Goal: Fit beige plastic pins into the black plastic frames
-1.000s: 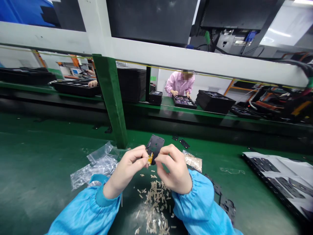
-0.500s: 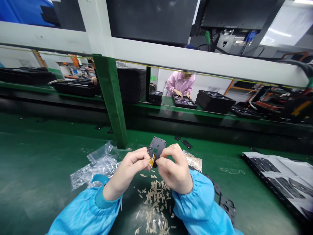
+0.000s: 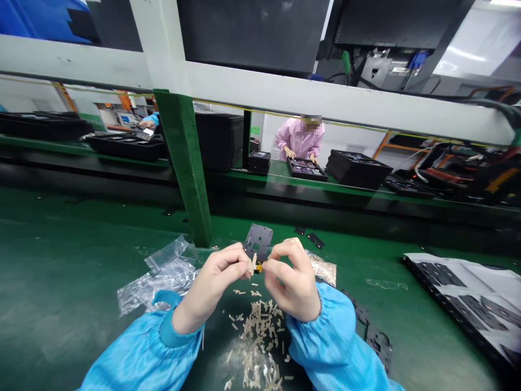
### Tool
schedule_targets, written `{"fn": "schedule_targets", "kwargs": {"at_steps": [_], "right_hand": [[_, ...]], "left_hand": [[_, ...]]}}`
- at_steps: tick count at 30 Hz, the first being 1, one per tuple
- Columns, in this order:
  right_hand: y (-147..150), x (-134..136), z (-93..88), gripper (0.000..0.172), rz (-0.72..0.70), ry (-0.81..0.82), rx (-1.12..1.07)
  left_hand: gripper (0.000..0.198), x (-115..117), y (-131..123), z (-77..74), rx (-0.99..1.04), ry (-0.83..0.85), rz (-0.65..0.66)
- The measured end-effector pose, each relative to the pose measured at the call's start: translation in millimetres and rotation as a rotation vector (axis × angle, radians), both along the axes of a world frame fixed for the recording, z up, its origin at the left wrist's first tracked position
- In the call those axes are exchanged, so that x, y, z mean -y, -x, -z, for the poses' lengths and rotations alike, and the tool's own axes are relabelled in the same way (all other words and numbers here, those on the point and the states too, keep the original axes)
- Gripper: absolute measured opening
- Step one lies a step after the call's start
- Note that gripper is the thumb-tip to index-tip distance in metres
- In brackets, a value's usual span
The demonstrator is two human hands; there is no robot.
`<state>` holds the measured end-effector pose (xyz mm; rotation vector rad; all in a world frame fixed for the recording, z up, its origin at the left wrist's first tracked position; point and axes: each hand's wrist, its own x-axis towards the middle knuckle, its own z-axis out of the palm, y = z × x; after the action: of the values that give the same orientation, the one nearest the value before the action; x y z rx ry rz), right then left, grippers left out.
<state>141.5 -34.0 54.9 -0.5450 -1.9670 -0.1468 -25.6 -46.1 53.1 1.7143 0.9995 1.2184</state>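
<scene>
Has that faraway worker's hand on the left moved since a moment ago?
Yes: the co-worker's hand has shifted upward and leftward, farther from the green upright post.

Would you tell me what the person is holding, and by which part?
The left hand and right hand pinch a black perforated plate at its lower edge, by a small tan strip and orange tab.
</scene>
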Motion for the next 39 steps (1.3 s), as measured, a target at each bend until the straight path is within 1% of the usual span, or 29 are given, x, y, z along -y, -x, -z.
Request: {"fn": "schedule_targets", "kwargs": {"at_steps": [3, 6, 8, 10, 12, 16, 25, 30, 35, 37, 39], "right_hand": [[1.7, 1.5, -2.2, 0.016, 0.003, 0.165, -0.115], [4.2, 2.2, -4.6, 0.011, -0.025, 0.386, -0.248], [6.0, 2.0, -4.7, 0.012, -0.05, 0.501, -0.298], [7.9, 2.0, -3.5, 0.013, -0.067, 0.577, -0.333], [10.0, 2.7, -1.5, 0.012, -0.064, 0.61, -0.36], [14.3, 5.7, 1.5, 0.013, -0.004, 0.569, -0.373], [18.3, 7.0, 4.3, 0.015, 0.104, 0.346, -0.32], [17.5, 8.0, 7.2, 0.013, 0.127, 0.255, -0.276], [16.6, 10.9, 4.7, 0.011, 0.096, 0.258, -0.223], [15.7, 11.9, 1.3, 0.012, 0.06, 0.312, -0.237], [14.0, 12.2, -2.5, 0.013, 0.012, 0.405, -0.269]], "left_hand": [[0.024, 1.2, -1.4, -1.2, -0.056, -0.078, -0.082], [0.022, 5.2, -3.9, -3.4, -0.169, -0.22, -0.21], [0.02, 8.6, -5.5, -4.0, -0.229, -0.319, -0.275], [0.02, 11.5, -7.0, -3.5, -0.262, -0.401, -0.32], [0.019, 13.5, -8.6, -2.3, -0.289, -0.461, -0.352], [0.018, 15.2, -12.2, -0.8, -0.319, -0.528, -0.378], [0.018, 17.0, -15.6, 2.2, -0.357, -0.604, -0.396], [0.017, 18.1, -15.7, 3.6, -0.368, -0.638, -0.404], [0.016, 18.4, -15.1, 2.2, -0.357, -0.644, -0.403], [0.017, 18.5, -14.5, 1.1, -0.338, -0.631, -0.392], [0.018, 18.5, -13.8, 0.1, -0.322, -0.602, -0.375]]}}
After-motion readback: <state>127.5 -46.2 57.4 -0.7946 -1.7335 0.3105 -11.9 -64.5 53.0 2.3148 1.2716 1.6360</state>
